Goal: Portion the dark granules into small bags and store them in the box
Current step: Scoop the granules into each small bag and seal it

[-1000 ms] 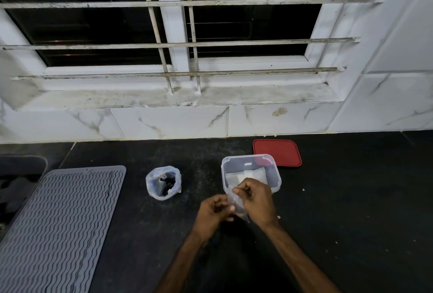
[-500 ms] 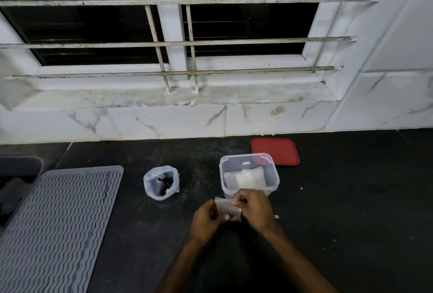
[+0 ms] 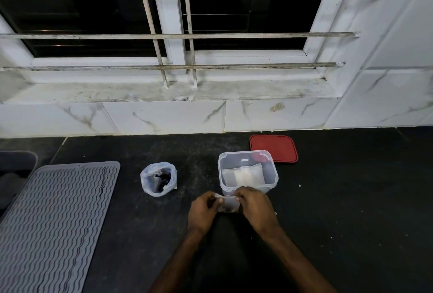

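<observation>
Where the small bag [image 3: 228, 205] hung crumpled a second ago, left hand [image 3: 203, 210] and right hand [image 3: 254, 208] now pinch its top edge taut, just before the box [image 3: 273, 176]. Sealing, likely.

- Two bare forearms reach forward from the lower edge of the head view and converge. The left forearm [image 3: 173, 264] angles up to the right and the right forearm [image 3: 297, 262] angles up to the left.
- The left hand [image 3: 203, 214] is turned back-up with its knuckles raised. Its thumb and curled fingertips pinch the upper left corner of a small bag [image 3: 229, 204].
- The right hand [image 3: 255, 208] is also back-up with its fingers curled downward, and it pinches the bag's upper right corner.
- The hands sit level and close together, and the bag's top edge is drawn between them.
- Both wrists run nearly in line with their forearms.
</observation>
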Tool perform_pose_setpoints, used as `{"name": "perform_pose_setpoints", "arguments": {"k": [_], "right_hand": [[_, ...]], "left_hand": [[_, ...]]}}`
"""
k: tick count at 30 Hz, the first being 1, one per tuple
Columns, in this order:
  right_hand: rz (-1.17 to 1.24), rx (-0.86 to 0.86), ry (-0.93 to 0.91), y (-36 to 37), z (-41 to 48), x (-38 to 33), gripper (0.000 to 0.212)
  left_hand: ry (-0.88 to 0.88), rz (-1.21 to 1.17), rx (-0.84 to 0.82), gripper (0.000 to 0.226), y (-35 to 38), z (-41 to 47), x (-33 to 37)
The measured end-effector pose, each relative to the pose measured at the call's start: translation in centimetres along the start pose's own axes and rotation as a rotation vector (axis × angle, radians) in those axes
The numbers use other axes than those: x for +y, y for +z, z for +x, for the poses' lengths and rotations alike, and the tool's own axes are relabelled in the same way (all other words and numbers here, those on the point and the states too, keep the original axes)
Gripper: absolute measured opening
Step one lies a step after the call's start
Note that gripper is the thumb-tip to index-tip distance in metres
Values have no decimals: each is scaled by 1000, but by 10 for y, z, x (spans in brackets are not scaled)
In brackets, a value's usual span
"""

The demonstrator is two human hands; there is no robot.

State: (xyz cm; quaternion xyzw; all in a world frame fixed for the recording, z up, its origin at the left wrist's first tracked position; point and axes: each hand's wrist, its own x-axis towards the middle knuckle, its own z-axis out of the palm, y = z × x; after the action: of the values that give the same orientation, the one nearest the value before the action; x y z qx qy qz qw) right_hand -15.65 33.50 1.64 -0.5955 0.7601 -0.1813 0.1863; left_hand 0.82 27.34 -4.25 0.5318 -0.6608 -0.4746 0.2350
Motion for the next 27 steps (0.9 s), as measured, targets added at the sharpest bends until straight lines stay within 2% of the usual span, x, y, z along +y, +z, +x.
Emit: {"name": "perform_pose_setpoints", "arguments": {"k": [6,9,13,16,19,24,25,27], "right_hand": [[-39,101,11,-8,3,3,23],[16,198,34,-16,6,5,11],[104,278,44,-31,31,15,11],[76,103,21,-33,67,23,19],[-74,-89,-36,-25,96,24,30],[-327,-458,84,-8,134,3,33],[-364,-507,101,-4,138,0,33],[-366,-444,52,3,136,-2,29]], "left_hand": [[-5,4,19,6,-2,11,4],[-12,4,-8,18,-8,10,3],[-3,0,28,36,-17,2,0],[10,-54,89,34,-24,-4,-3],[20,-87,127,30,-30,-8,-3],[46,-80,154,25,-44,-5,4],[49,-81,167,24,-47,-4,6],[59,-90,196,25,-53,0,10]]}}
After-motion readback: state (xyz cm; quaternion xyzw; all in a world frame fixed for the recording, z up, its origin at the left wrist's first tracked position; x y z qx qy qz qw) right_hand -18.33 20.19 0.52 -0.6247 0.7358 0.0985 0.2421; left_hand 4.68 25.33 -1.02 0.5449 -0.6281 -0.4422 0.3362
